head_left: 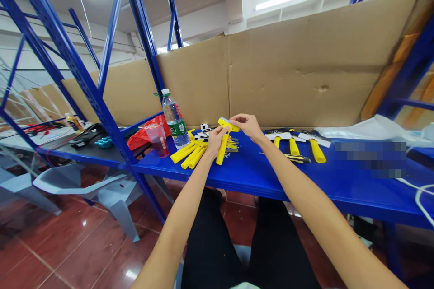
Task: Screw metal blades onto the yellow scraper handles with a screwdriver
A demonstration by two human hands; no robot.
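Yellow scraper (222,148) is the one being worked on, so going by the head view (only view there is): it's held up just over the blue bench (251,176), between both hands. The left hand (216,139) has it gripped around the neck, and the right hand (247,125) is pinched narrow on the end of the head.

Progress-wise, kinda midway I'd guess. Over on the right lie three scrapers (294,146) with black-and-white pieces across their heads, and those look like the finished ones. To the left there's a pile of yellow handles (191,154), probably what's left, though the left arm hides some of it, so no firm count. The one in hand doesn't seem to have a black-and-white piece on yet. A screwdriver (298,159), or something like it, lies near the three.
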